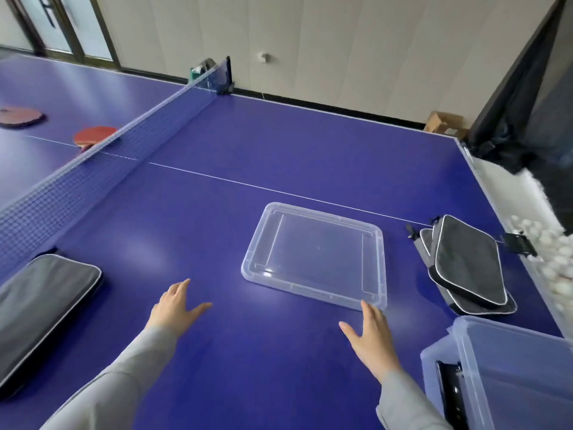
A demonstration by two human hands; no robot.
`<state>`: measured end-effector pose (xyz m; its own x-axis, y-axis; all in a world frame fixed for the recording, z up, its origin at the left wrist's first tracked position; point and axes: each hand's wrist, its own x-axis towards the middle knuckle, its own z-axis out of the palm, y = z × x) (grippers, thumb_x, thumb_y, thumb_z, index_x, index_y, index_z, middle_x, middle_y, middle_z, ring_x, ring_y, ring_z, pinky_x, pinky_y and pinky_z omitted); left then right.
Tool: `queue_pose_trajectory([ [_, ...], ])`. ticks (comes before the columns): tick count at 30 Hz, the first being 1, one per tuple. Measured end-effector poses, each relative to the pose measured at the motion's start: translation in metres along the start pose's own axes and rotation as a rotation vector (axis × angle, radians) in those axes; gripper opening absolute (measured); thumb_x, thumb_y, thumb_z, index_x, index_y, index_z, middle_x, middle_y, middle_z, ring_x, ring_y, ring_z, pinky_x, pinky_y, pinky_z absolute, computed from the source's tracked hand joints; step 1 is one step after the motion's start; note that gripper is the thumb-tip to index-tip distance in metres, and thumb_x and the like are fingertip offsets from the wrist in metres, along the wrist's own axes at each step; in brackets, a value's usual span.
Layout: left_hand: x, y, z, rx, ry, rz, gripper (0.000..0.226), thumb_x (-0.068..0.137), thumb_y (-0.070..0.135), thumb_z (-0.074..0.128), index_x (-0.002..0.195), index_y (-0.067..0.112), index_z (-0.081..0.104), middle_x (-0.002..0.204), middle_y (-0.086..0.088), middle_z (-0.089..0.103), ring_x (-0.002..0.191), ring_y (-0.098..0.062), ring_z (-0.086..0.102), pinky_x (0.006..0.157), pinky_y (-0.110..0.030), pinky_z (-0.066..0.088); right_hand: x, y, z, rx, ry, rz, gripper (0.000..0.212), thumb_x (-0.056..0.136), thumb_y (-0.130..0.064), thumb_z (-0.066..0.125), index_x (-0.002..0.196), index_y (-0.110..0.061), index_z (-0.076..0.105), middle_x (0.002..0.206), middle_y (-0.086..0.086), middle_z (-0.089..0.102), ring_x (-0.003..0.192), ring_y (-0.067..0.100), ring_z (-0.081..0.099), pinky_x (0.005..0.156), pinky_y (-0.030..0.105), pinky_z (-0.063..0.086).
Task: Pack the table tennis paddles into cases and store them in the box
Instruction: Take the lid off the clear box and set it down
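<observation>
Two red paddles lie beyond the net at the far left, one (pixel 94 137) close to the net and one (pixel 20 116) further left. A grey and black case (pixel 40 318) lies at the near left. Two more black cases (pixel 468 265) are stacked at the right. The clear plastic box (pixel 508 373) stands at the near right, a black object showing at its left wall. Its clear lid (pixel 316 256) lies flat mid-table. My left hand (pixel 176 305) hovers with fingers spread, holding nothing. My right hand (pixel 372 336) is spread just by the lid's near corner.
The net (pixel 102 162) crosses the blue table (pixel 248 156) diagonally at the left. A trough of several white balls (pixel 555 252) runs along the right edge, with dark fabric hanging above it. A cardboard box (pixel 443 122) sits on the floor beyond the far edge.
</observation>
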<state>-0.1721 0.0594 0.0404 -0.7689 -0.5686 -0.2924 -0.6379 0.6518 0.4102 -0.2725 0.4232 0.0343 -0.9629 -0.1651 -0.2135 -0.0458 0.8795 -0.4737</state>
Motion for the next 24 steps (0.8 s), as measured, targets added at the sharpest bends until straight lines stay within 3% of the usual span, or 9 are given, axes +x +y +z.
queue_pose_trajectory([
  [4,-0.052,-0.055,-0.034,0.139,0.072,0.014,0.083,0.085,0.059,0.055,0.149,0.019,0.021,0.153,0.002,0.028,0.137,-0.020,0.032,0.106,-0.036,0.032,-0.038,-0.030,0.010,-0.081,-0.030,-0.108,0.075,0.093,-0.049,0.050,0.150,-0.012,0.018,0.155,0.002,0.025,0.142,0.018,0.023,0.113,0.031,0.021],
  [11,-0.100,-0.129,-0.085,0.400,0.103,0.021,0.086,0.086,0.067,0.044,0.151,0.020,0.014,0.158,0.005,0.017,0.144,-0.013,0.018,0.114,-0.031,0.020,-0.071,-0.114,0.035,-0.251,-0.078,-0.312,0.074,0.094,-0.054,0.043,0.150,-0.014,0.018,0.154,0.001,0.026,0.141,0.019,0.026,0.112,0.034,0.028],
  [17,-0.104,-0.190,-0.115,0.454,0.130,-0.019,0.084,0.086,0.070,0.039,0.151,0.023,0.014,0.157,0.008,0.017,0.144,-0.010,0.017,0.113,-0.028,0.019,-0.090,-0.202,0.075,-0.365,-0.097,-0.487,0.072,0.095,-0.055,0.039,0.150,-0.015,0.017,0.154,-0.001,0.024,0.142,0.017,0.021,0.113,0.034,0.023],
  [24,-0.046,-0.297,-0.172,0.297,0.112,-0.106,0.083,0.085,0.068,0.042,0.150,0.022,0.017,0.155,0.006,0.022,0.143,-0.015,0.022,0.111,-0.035,0.027,-0.110,-0.317,0.163,-0.352,-0.176,-0.465,0.073,0.094,-0.057,0.039,0.150,-0.016,0.016,0.154,-0.001,0.024,0.142,0.017,0.020,0.113,0.033,0.021],
])
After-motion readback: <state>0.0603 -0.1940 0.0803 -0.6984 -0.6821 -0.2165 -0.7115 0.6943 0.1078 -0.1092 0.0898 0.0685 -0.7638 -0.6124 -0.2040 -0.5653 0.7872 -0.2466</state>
